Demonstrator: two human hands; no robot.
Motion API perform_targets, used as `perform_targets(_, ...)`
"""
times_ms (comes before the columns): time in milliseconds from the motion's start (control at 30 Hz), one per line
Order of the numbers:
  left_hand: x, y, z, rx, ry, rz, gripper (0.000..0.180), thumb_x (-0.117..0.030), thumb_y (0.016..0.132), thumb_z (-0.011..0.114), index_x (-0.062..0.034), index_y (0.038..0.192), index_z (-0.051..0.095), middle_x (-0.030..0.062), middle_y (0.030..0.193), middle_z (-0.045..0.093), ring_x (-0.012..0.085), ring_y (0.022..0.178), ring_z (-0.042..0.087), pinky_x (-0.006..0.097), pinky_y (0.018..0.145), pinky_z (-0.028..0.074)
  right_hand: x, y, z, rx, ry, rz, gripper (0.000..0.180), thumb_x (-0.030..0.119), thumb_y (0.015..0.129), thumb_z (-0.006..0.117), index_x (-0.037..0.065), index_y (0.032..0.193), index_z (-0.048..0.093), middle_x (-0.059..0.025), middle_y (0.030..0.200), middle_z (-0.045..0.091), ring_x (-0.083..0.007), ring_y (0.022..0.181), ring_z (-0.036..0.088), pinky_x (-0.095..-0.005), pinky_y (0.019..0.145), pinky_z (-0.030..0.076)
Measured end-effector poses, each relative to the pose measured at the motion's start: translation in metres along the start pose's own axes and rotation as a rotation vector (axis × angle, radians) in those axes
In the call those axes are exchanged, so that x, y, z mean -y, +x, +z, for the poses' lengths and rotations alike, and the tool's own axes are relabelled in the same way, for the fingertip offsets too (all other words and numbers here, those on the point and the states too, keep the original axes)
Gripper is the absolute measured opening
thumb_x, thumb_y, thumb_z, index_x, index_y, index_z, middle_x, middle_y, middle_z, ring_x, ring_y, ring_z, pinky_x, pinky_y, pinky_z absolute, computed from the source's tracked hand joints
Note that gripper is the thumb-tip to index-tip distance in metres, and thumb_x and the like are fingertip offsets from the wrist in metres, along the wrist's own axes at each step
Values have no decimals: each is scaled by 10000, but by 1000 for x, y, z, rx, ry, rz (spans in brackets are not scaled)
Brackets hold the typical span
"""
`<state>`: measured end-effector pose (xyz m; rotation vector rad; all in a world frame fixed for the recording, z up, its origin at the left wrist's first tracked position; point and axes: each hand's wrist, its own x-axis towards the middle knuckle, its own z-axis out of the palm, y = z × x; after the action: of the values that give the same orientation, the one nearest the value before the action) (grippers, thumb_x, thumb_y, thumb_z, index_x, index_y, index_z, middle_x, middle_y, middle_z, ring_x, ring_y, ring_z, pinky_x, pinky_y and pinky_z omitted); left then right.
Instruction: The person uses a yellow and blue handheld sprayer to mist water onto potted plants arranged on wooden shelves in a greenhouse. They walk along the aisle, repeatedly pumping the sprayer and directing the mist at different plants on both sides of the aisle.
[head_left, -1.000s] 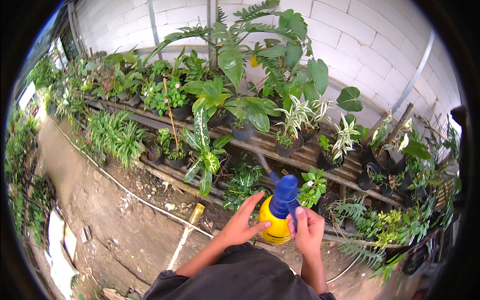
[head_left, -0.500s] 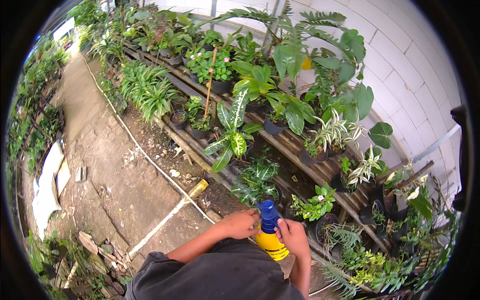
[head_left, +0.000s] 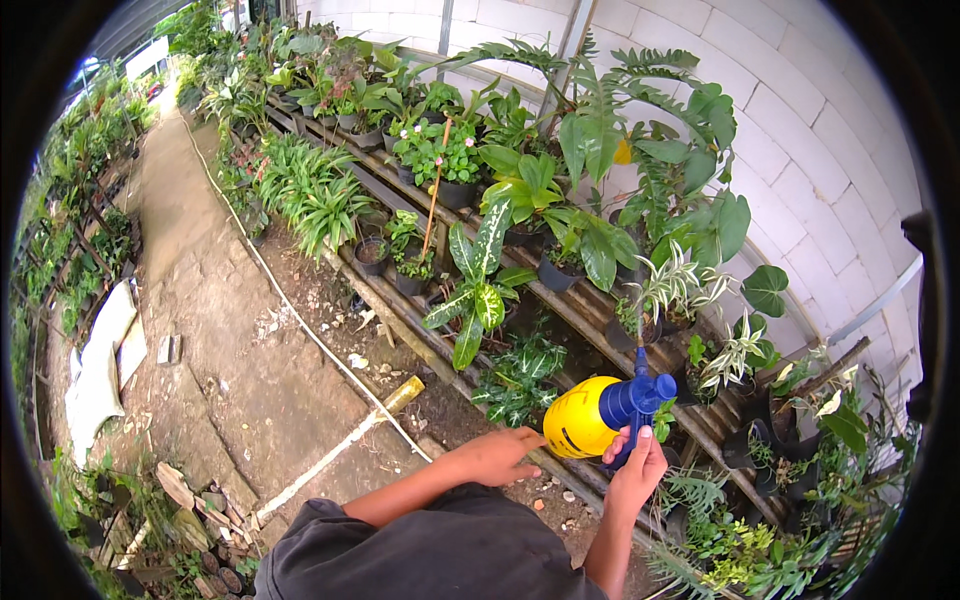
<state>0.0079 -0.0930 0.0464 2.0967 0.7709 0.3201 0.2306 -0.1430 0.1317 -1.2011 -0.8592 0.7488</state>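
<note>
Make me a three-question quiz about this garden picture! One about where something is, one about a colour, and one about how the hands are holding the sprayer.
1. Where is the white hose?
A. On the ground along the plant row
B. Hanging on the wall
C. Wrapped around the sprayer

2. What colour is the sprayer's tank?
A. Red
B. Yellow
C. Green

3. How is the sprayer held?
A. Lying on the ground
B. Right hand grips the blue top, left hand touches the tank
C. Left hand alone

Answers:
1 A: the white hose lies on the dirt beside the potted plants.
2 B: the sprayer has a yellow tank.
3 B: the right hand holds the blue top, and the left hand reaches the tank.
</note>
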Motion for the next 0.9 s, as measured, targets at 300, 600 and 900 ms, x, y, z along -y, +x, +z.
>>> perform_targets(300, 9, 3, 11, 29, -34, 60, 661, -375, 1030, 668, 55, 1498, 487, 264, 1500, 540, 450, 1357, 561, 482, 1163, 456, -19, 1, -19, 181, -286, 286, 452, 323, 1141, 550, -21, 875, 675, -20, 664, 601, -84, 526, 517, -264, 498, 417)
perform_targets(600, -11, 9, -1, 47, -65, 58, 781, -377, 1044, 655, -12, 1638, 303, 291, 1435, 559, 466, 1280, 604, 505, 1091, 492, -10, 8, -27, 164, -285, 386, 452, 296, 1132, 564, -37, 848, 676, -34, 647, 614, -96, 506, 533, -266, 485, 431)
perform_targets(900, -18, 16, 1, -50, -143, 61, 934, -385, 1070, 637, -34, 1711, 55, 332, 1533, 467, 463, 1320, 594, 494, 1120, 491, 18, 4, -21, 46, -47, 27, 426, 308, 1148, 541, -32, 914, 651, -37, 668, 582, -103, 541, 522, -261, 504, 408)
